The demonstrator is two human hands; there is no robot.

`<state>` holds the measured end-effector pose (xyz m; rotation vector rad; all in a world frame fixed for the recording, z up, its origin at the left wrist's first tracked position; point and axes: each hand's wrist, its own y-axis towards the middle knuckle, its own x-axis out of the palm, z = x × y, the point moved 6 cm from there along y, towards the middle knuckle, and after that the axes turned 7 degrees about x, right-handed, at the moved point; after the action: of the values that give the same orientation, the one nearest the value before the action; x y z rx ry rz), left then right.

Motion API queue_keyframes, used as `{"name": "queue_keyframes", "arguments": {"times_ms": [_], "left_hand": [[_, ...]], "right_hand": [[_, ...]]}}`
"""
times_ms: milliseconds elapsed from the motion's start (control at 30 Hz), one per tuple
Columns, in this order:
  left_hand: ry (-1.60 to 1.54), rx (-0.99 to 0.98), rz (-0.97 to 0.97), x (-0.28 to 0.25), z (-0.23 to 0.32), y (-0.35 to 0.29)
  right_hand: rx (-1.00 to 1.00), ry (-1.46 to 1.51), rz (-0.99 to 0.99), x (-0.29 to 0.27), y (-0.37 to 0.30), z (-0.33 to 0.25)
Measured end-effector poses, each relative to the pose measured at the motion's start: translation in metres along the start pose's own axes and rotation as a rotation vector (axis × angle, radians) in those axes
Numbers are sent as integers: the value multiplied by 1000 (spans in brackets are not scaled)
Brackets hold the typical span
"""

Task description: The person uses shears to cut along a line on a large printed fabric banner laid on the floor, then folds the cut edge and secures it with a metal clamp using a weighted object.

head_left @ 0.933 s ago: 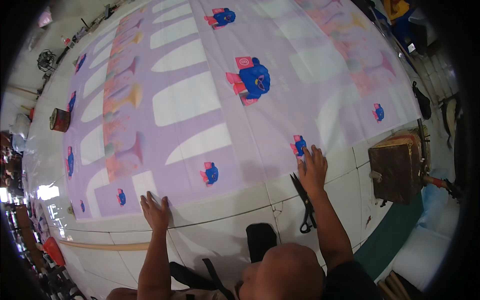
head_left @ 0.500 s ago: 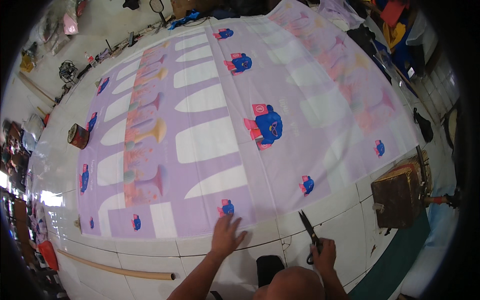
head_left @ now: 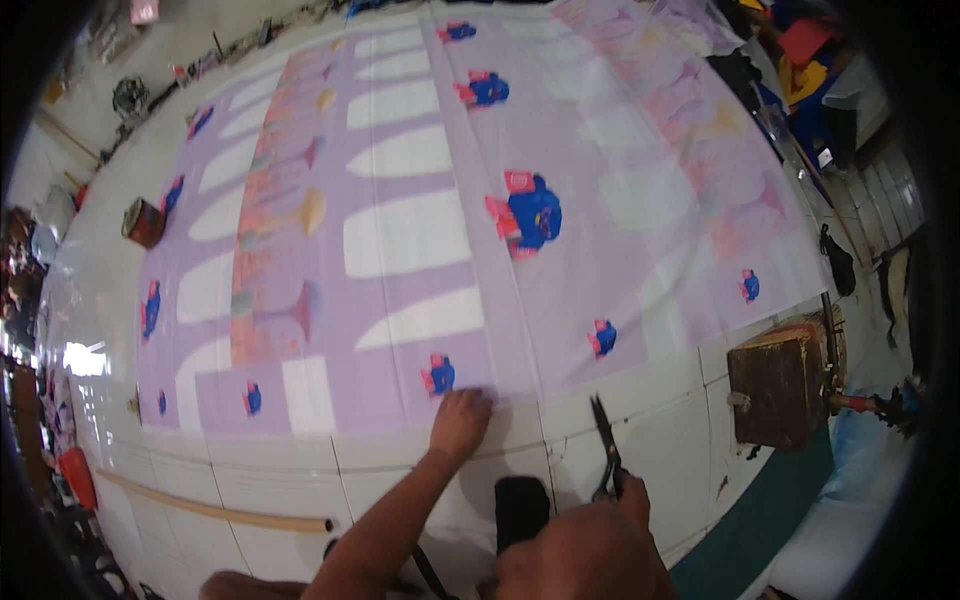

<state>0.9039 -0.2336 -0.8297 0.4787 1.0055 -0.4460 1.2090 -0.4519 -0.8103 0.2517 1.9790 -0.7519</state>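
Observation:
A large printed fabric sheet (head_left: 395,310), purple with white arch shapes and blue-and-pink cartoon figures, lies spread over the floor. At its near edge, just beside one small figure, my left hand (head_left: 462,420) has its fingers curled down and closed on the fabric; the fingertips themselves are hidden. To the right, a pair of black scissors (head_left: 606,445) is gripped in my right hand (head_left: 632,498). Their blades point forward to the sheet's near edge without a visible cut there. My knee covers part of the right wrist.
A cardboard tube (head_left: 220,512) lies on the tiles at the near left. A rusty can (head_left: 144,223) stands by the sheet's left edge. On the right sits a worn brown box (head_left: 780,385) with a metal bar, beside a green strip (head_left: 770,530).
My left hand has gone from spread fingers to curled ones at the fabric's edge. The right hand still holds the scissors, now turned more upright. The whole view has shifted slightly.

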Motion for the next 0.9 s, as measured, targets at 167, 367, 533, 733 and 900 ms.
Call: {"name": "queue_keyframes", "arguments": {"times_ms": [167,367,533,733,900], "left_hand": [[9,-51,4,0,0,-13],[-51,-101,11,9,0,-12],[-93,-124,58,6,1,-9],[-199,-140,111,-7,9,-2],[-206,-177,132,-12,8,-2]], "right_hand": [[263,288,-312,15,1,-16],[290,366,-453,65,-45,-44],[347,545,-669,43,-56,-96],[466,818,-963,18,-47,-162],[336,683,-771,65,-32,-156]]}}
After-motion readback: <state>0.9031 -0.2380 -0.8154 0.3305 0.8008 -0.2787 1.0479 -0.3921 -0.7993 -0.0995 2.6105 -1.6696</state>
